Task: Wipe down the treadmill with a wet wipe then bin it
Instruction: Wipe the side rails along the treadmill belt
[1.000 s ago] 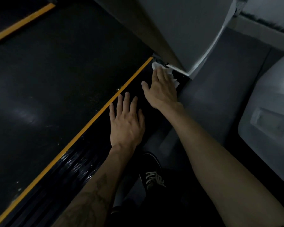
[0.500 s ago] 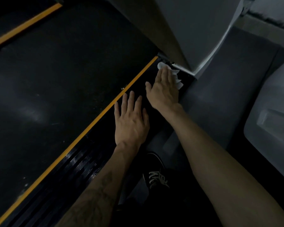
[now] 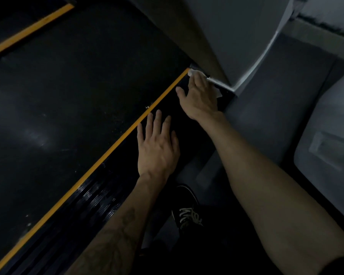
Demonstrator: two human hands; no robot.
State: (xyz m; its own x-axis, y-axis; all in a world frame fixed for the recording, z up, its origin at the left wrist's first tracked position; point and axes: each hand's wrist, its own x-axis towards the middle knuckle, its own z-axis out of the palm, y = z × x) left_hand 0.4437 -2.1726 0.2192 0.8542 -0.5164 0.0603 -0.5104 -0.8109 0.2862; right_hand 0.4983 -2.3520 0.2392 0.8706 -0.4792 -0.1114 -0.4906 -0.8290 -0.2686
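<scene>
While lit only dimly, shows a black treadmill belt filling the left side, with a yellow stripe running diagonally along its near edge and a second stripe at the far upper left. Just right of the stripe, a ribbed black side rail, glossy where light catches it. Flat on that rail, palm down with fingers straight and slightly spread, the left hand, holding nothing; tattooed forearm behind it. Farther up the same rail, at its far end, the right hand, fingers extended and pressing a white wet wipe onto the surface, thumb splayed toward the stripe. Wipe mostly hidden under the fingers, one corner showing beyond the fingertips against the end of the yellow stripe, another bit peeking out on the hand's right side. Directly above, a grey upright housing with a pale edge. Lower centre, a dark shoe with white laces on grey floor. Far right, a pale grey moulded object, unidentifiable.
</scene>
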